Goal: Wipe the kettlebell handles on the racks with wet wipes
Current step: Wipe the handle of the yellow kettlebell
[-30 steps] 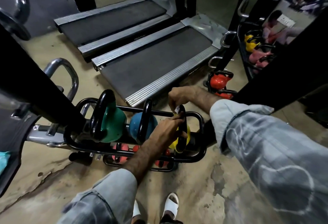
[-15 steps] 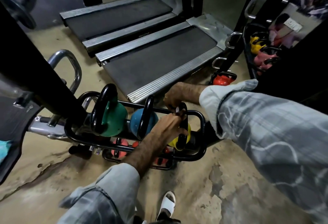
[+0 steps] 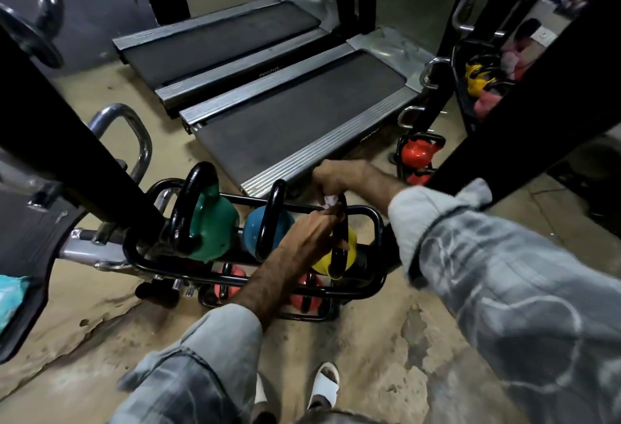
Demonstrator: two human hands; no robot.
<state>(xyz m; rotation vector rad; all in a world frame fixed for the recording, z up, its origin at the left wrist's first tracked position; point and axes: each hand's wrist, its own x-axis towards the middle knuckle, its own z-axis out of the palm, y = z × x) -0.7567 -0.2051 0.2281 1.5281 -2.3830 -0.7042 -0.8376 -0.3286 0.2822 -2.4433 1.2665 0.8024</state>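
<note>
Head view: black post point(image 3: 84, 168) crosses green kettlebell point(image 3: 215, 222), treadmills point(image 3: 295, 121) beyond.

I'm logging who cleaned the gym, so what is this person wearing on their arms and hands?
Both hands, left hand and right hand, are bare, no gloves. Each arm has a pale grey sleeve with faint white line patterns, pushed up the forearm.

Dim indoor light, source not visible — soft glints on the chrome bar point(image 3: 132, 128) and treadmill rails point(image 3: 322, 148), no hard shadows. Strong wide-angle bending at the edges; the black post point(image 3: 67, 154) and right sleeve point(image 3: 521, 289) loom large and soft. Far right corner is murky, slightly smeared.
</note>
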